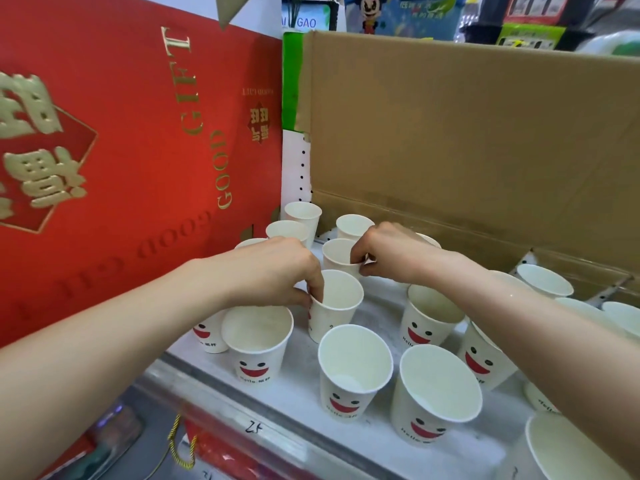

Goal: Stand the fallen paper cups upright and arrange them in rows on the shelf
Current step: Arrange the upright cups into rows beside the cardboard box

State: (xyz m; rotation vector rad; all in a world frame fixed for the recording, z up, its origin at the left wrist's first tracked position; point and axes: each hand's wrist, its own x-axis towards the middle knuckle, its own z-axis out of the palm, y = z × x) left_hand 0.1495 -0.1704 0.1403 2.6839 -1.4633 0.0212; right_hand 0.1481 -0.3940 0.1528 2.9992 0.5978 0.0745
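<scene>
Partly hidden, left fingers [316,285] pinch near cup [337,315]; right fingers [358,252] pinch far cup [334,257].

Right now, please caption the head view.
Left hand pinches the nearer paper cup, right hand the farther paper cup, on the shelf.

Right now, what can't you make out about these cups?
Head view:
- Back-left cup: mostly hidden by the left hand.
- Cup under the right forearm: mostly covered; upright or fallen unclear.
- Corner cup: cut off by the frame edge.
- Print under the smiles: blurred.
</scene>
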